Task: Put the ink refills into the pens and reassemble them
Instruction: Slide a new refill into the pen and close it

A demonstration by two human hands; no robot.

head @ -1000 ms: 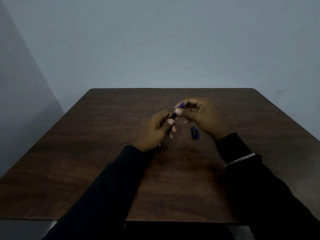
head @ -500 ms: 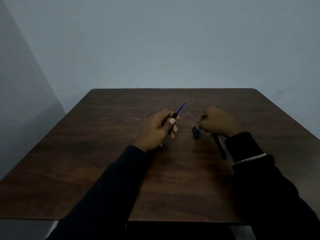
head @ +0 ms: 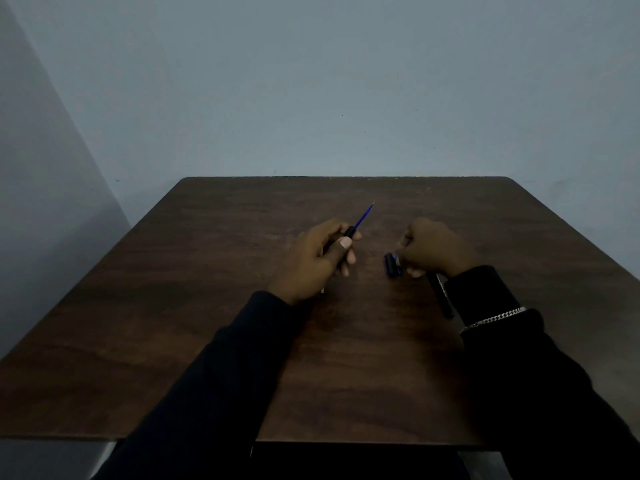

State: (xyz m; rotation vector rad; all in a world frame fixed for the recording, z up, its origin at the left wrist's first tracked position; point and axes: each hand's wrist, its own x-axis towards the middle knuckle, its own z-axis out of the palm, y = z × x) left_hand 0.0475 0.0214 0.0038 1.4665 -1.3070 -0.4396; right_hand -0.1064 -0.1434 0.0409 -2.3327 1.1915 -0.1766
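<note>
The left hand (head: 313, 259) is clamped round a slim black plastic pen barrel (head: 349, 233) w/ a thin blue ink refill (head: 363, 216) sticking out its far end, held above the dark wooden table (head: 207, 306) near centre; long axis runs near-left to far-right, tip pointing far & slightly right. Refill looks light, thin & bendy, prob. smooth, so best pinched low by the barrel mouth, not at the tip. The right hand (head: 434, 249) is curled over a short dark blue pen piece (head: 392, 265) on the table, fingers touching it but can't tell if gripped; another black pen (head: 441, 296) lies just near-right of it.
</note>
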